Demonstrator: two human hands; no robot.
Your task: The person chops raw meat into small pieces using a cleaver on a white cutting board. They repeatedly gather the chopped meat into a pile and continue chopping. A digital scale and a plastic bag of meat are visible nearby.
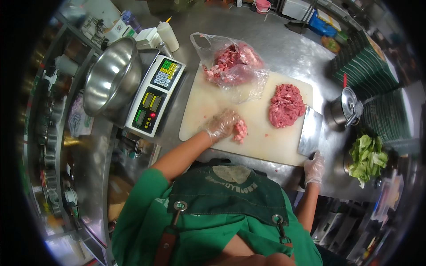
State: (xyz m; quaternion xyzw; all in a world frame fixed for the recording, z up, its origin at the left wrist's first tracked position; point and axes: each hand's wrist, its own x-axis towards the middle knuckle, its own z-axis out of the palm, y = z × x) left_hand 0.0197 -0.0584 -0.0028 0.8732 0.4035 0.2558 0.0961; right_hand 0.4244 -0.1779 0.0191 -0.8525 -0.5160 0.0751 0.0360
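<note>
My left hand (221,123), in a clear plastic glove, rests on a white cutting board (213,103). Its fingers curl beside a small heap of raw meat (240,131) and touch it; the fingertips are hidden. At the board's right edge, my gloved right hand (314,168) grips a cleaver (311,131) by its dark handle. The broad blade lies flat, partly over the board's edge, just below a larger mound of chopped raw meat (287,105). Across the board's far edge sits a clear plastic bag (249,89) with more raw meat (237,61) inside.
Left of the board stands a digital scale (154,96) beside a large steel bowl (111,78). A squeeze bottle (168,36) is behind them. On the right are a lidded steel pot (342,106), green lettuce (367,156) and dark green stacks (384,116).
</note>
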